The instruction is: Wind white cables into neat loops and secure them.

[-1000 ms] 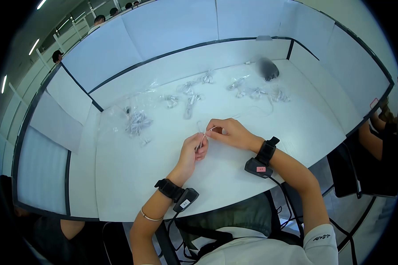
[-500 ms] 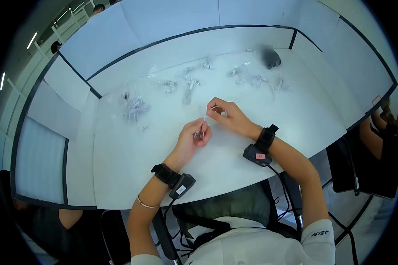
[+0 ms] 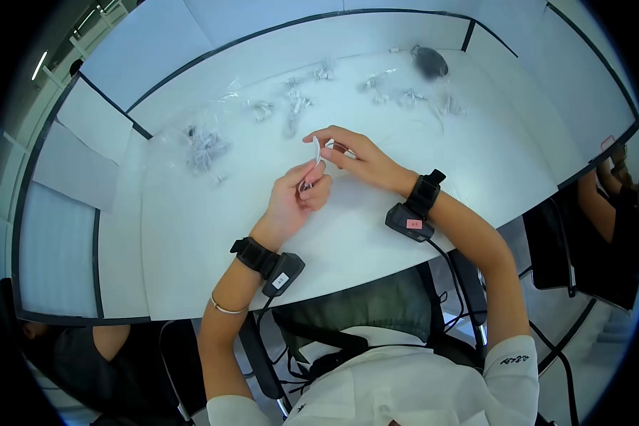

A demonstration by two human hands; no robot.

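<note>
A thin white cable (image 3: 317, 148) runs between my two hands above the middle of the white table (image 3: 376, 245). My left hand (image 3: 299, 192) is closed around part of it, with a loop showing at the fingers. Just above and to the right, my right hand (image 3: 355, 156) pinches the cable, and a loop of it shows under the fingers. Both wrists wear black straps with small dark boxes. What sits at the cable's end is too small to tell.
Several bundled white cables in clear plastic (image 3: 207, 148) lie at the left and along the back. A dark rounded object (image 3: 430, 62) sits at the back right. Low white partitions (image 3: 319, 35) surround the table. Parts of other people show at both sides.
The view has tilted, so the table's contents appear higher. My right hand has shifted its fingers on the cable and sits closer above my left hand, which still holds its part.
</note>
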